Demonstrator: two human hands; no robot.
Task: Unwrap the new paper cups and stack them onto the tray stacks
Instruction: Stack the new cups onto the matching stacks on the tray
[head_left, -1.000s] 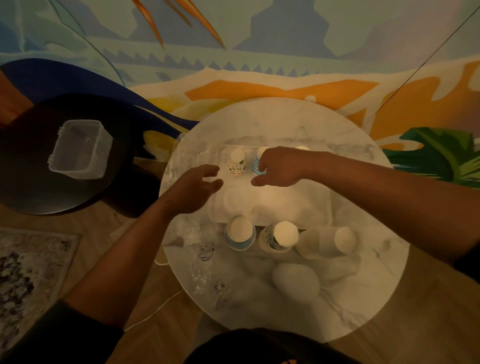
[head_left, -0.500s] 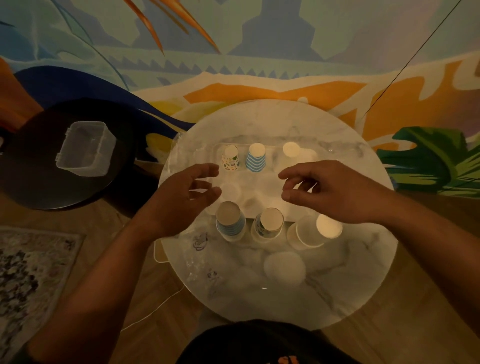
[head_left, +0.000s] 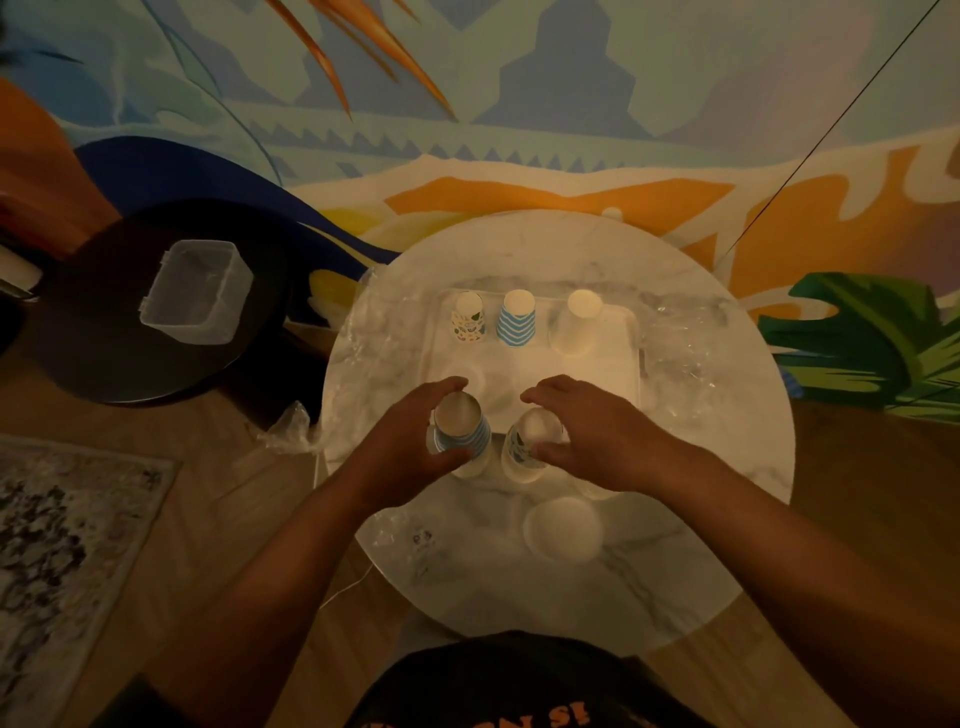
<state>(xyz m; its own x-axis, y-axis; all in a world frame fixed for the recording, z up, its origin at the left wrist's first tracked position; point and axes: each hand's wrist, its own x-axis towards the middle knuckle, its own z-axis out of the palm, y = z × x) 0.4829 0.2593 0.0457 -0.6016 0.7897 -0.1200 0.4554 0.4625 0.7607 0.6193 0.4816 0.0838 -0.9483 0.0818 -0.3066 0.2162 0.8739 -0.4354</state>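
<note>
Paper cups stand upside down on a round marble table (head_left: 701, 561), in 2 groups. On the white tray (head_left: 618, 358) at the far side are 3 stacks in a row: a spotted stack (head_left: 467, 325), a blue-striped stack (head_left: 516, 325) and a plain white stack (head_left: 576, 327). Just in front of the tray's near edge, the left hand (head_left: 410, 441) curls round a blue-striped cup stack (head_left: 460, 431), thumb on the near side and fingers on the far side. Just beside it, the right hand (head_left: 592, 431) wraps a patterned cup stack (head_left: 524, 447) from the right. The 2 hands are close but not touching. Another white stack (head_left: 563, 527) lies nearer the person. Clear plastic wrap (head_left: 685, 338) is crumpled around the tray. To the left, a clear plastic box (head_left: 195, 291) sits on a dark round table (head_left: 93, 338).
</note>
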